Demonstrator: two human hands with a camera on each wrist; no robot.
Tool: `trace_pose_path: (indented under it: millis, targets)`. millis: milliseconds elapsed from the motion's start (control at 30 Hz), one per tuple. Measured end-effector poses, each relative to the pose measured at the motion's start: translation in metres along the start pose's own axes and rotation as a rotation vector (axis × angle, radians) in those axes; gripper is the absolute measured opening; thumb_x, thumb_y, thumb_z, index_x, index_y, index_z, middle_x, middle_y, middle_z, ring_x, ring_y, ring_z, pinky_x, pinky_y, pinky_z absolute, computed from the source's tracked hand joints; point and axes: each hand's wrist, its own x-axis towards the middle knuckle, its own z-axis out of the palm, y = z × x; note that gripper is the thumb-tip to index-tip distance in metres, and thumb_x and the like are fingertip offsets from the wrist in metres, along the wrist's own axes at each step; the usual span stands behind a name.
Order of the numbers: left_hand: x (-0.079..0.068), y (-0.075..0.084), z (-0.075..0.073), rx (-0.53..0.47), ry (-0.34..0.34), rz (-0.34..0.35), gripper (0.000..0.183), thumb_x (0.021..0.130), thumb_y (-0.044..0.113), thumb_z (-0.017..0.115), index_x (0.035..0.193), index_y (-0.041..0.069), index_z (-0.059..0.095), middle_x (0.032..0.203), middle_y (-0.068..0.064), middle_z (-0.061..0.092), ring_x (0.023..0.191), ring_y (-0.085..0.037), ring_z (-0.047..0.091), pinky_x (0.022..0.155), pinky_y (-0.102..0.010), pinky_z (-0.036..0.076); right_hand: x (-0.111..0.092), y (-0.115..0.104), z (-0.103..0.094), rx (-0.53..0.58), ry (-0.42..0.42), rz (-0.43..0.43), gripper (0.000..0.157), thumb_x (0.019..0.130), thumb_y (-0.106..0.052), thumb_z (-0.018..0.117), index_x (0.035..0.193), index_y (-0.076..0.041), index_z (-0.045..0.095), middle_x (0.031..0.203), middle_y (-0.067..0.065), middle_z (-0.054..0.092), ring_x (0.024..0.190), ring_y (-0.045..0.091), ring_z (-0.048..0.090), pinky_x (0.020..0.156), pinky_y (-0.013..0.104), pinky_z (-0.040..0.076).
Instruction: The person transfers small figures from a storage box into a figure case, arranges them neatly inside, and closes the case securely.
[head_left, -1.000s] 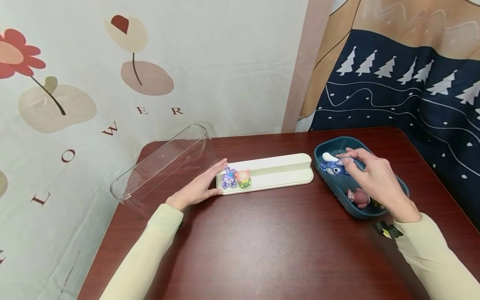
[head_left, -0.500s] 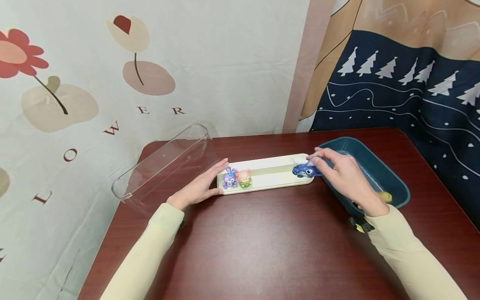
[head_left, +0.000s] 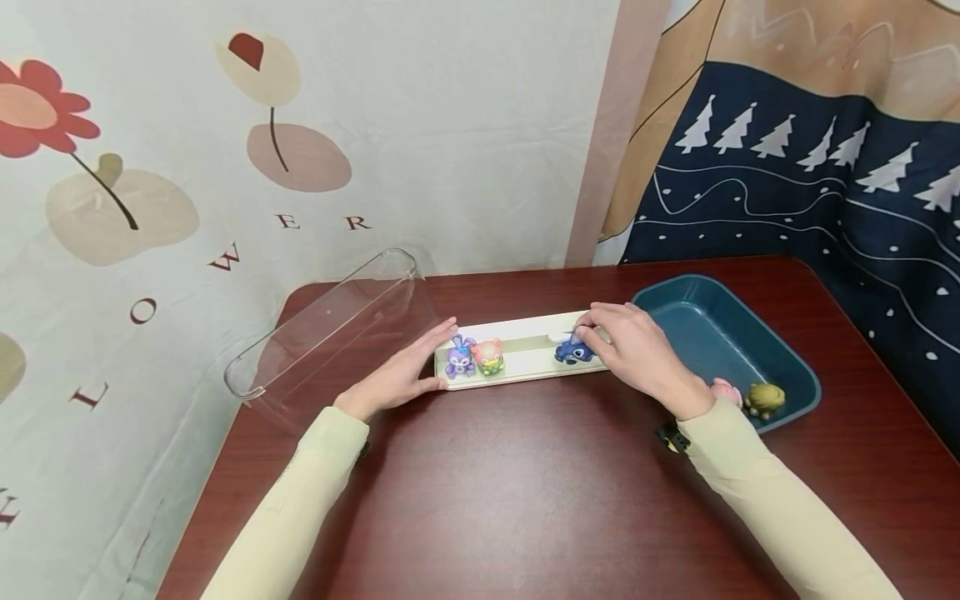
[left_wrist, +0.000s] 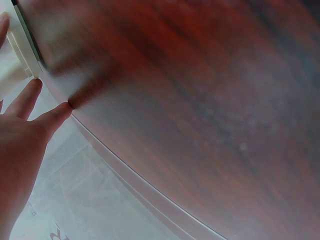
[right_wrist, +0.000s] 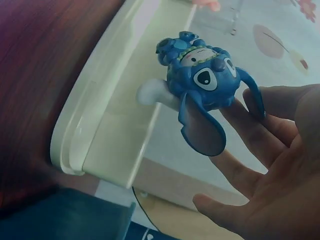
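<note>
A long cream tray (head_left: 540,360) lies on the dark wooden table. A purple bunny figure (head_left: 459,357) and a pink figure (head_left: 489,356) stand at its left end. My left hand (head_left: 431,354) rests flat with straight fingers against that end; in the left wrist view the left hand (left_wrist: 30,115) touches the tray (left_wrist: 12,55). My right hand (head_left: 588,337) pinches a blue big-eared figure (head_left: 572,352) over the right half of the tray. In the right wrist view the blue figure (right_wrist: 200,80) sits at the fingertips of the right hand (right_wrist: 270,145) just above the tray (right_wrist: 115,125).
A teal bin (head_left: 697,329) stands right of the tray, with an olive figure (head_left: 765,398) and a pink one (head_left: 724,388) partly behind my sleeve. A clear plastic lid (head_left: 330,333) leans at the table's back left. Printed cloths hang behind.
My right hand lifted the blue figure out of the teal bin and carried it left over the cream tray. The left hand has stayed at the tray's left end.
</note>
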Motion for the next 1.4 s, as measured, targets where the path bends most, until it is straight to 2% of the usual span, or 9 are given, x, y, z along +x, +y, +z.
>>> trace_pose_path:
  millis: [133,267,433,800,1000,1100,1233,1300,1400]
  targets:
    - [0.000,0.000,0.000,0.003,-0.003,-0.008,0.091,0.091,0.011,0.081,0.164,0.008,0.027,0.172,-0.011,0.020,0.157,-0.024,0.020,0.123,-0.047,0.025,0.007,-0.003,0.009,-0.090,-0.018,-0.041,0.017,0.101,-0.019,0.067,0.109,-0.007,0.076,0.119,0.016,0.074,0.133,0.039,0.056,0.113,0.070,0.030]
    - [0.000,0.001,0.000,0.002,0.001,-0.002,0.091,0.090,0.010,0.082,0.164,0.008,0.027,0.172,-0.010,0.020,0.157,-0.025,0.020,0.123,-0.048,0.026,0.013,-0.008,0.016,-0.149,-0.033,-0.065,0.015,0.100,-0.018,0.070,0.108,-0.008,0.078,0.113,0.011,0.076,0.130,0.037,0.058,0.112,0.072,0.030]
    - [0.000,0.001,0.000,0.011,0.001,-0.003,0.091,0.091,0.011,0.082,0.164,0.008,0.027,0.172,-0.010,0.020,0.157,-0.026,0.020,0.122,-0.048,0.026,0.021,-0.013,0.023,-0.181,-0.047,-0.052,0.013,0.098,-0.018,0.072,0.105,-0.011,0.079,0.111,0.009,0.077,0.130,0.037,0.058,0.112,0.072,0.029]
    - [0.000,0.001,0.000,0.007,-0.004,-0.009,0.092,0.090,0.011,0.082,0.164,0.008,0.027,0.172,-0.008,0.019,0.157,-0.026,0.019,0.123,-0.048,0.025,0.031,-0.016,0.034,-0.152,-0.025,-0.043,0.010,0.097,-0.019,0.073,0.104,-0.014,0.079,0.105,0.007,0.075,0.122,0.035,0.060,0.111,0.069,0.033]
    - [0.000,0.002,0.000,0.001,-0.005,-0.011,0.091,0.090,0.010,0.082,0.164,0.008,0.027,0.171,-0.012,0.020,0.157,-0.025,0.019,0.123,-0.048,0.025,0.031,-0.015,0.037,-0.131,-0.052,-0.046,0.020,0.098,-0.025,0.074,0.113,-0.013,0.077,0.108,0.007,0.074,0.118,0.034,0.061,0.111,0.068,0.034]
    - [0.000,0.002,-0.001,0.001,-0.001,-0.005,0.091,0.090,0.010,0.082,0.164,0.007,0.027,0.171,-0.014,0.021,0.157,-0.026,0.020,0.122,-0.049,0.026,0.029,-0.013,0.037,-0.109,-0.062,-0.042,0.028,0.096,-0.030,0.076,0.118,-0.012,0.076,0.108,0.006,0.074,0.115,0.031,0.062,0.109,0.061,0.039]
    - [0.000,0.002,0.000,0.007,0.004,0.001,0.091,0.090,0.011,0.082,0.163,0.007,0.028,0.171,-0.013,0.021,0.157,-0.027,0.020,0.122,-0.049,0.026,0.027,-0.011,0.036,-0.083,-0.057,-0.051,0.034,0.094,-0.034,0.079,0.118,-0.011,0.076,0.105,0.004,0.074,0.109,0.027,0.062,0.098,0.050,0.045]
    - [0.000,0.001,0.000,0.012,0.003,-0.002,0.090,0.091,0.011,0.081,0.164,0.008,0.028,0.172,-0.010,0.020,0.157,-0.025,0.020,0.122,-0.048,0.026,0.027,-0.010,0.036,-0.077,-0.051,-0.060,0.034,0.093,-0.034,0.080,0.117,-0.011,0.076,0.103,0.004,0.074,0.107,0.025,0.062,0.096,0.048,0.045]
    - [0.000,0.000,0.001,0.017,0.005,-0.003,0.090,0.091,0.012,0.081,0.164,0.008,0.028,0.172,-0.008,0.020,0.157,-0.025,0.020,0.123,-0.047,0.025,0.026,-0.009,0.037,-0.079,-0.047,-0.067,0.033,0.092,-0.035,0.081,0.115,-0.012,0.077,0.102,0.004,0.074,0.105,0.026,0.062,0.098,0.052,0.045]
